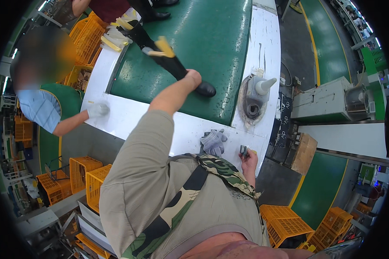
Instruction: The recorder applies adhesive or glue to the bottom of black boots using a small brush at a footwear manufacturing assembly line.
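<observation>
My left hand [194, 77] is closed around the ankle of a black boot [173, 67] that lies on the green conveyor belt [203, 39]. The boot's toe points right, toward me, and yellow pieces [164, 47] stick out of its top. Low on the right, over the white table edge [186, 127], my right hand [249, 162] is closed on a small dark, greyish block-like object [243, 150]; its kind is too small to tell. Just left of that hand lies a pair of grey work gloves [214, 141]. My right fingers are partly hidden.
A white nozzled bottle [263, 86] stands in a grimy plastic-wrapped holder [248, 108] on the right ledge. At left, a co-worker's gloved hand [98, 110] rests on the table. More boots [145, 8] lie far up the belt. Orange crates [285, 222] flank me.
</observation>
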A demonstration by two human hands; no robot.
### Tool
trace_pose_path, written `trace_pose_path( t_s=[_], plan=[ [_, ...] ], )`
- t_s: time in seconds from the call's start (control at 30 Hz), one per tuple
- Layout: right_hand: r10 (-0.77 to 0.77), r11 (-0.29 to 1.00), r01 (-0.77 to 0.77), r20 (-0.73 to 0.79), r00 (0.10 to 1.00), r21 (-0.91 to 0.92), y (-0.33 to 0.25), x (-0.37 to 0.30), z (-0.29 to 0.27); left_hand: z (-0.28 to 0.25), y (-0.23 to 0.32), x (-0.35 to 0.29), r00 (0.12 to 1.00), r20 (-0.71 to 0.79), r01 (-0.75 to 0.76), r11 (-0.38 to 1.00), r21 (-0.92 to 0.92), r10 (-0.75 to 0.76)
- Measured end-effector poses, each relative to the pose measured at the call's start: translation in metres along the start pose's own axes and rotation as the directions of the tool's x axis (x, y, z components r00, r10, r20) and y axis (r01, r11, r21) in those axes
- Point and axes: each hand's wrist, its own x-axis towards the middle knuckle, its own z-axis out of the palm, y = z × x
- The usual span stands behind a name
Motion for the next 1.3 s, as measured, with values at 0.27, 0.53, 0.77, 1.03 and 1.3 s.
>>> trace_pose_path(
  t_s=[0.27, 0.53, 0.77, 1.03, 1.3],
  plan=[
    [-0.015, 0.999, 0.018, 0.093, 0.996, -0.035, -0.032, 0.024, 0.013, -0.044, -0.050, -0.132, 0.895, -0.201, 0.041, 0.522, -0.852, -0.399],
    [-0.334, 0.914, 0.404, 0.483, 0.809, -0.044, -0.133, -0.007, 0.166, -0.058, 0.007, -0.230, 0.650, -0.676, -0.242, 0.749, -0.617, -0.347],
    [-0.421, 0.864, 0.481, 0.740, 0.524, 0.150, -0.148, -0.084, 0.256, -0.104, 0.055, -0.281, 0.687, -0.601, -0.717, -0.249, -0.651, -0.408],
    [-0.351, 0.909, 0.393, 0.769, 0.534, 0.142, -0.135, -0.110, 0.255, -0.104, 0.064, -0.298, 0.256, -0.807, -0.450, 0.674, -0.586, -0.532],
    [-0.246, 0.953, 0.281, 0.838, 0.486, 0.116, -0.145, -0.149, 0.239, -0.125, 0.085, -0.312, 0.261, -0.834, -0.313, 0.774, -0.550, -0.487]
  ],
)
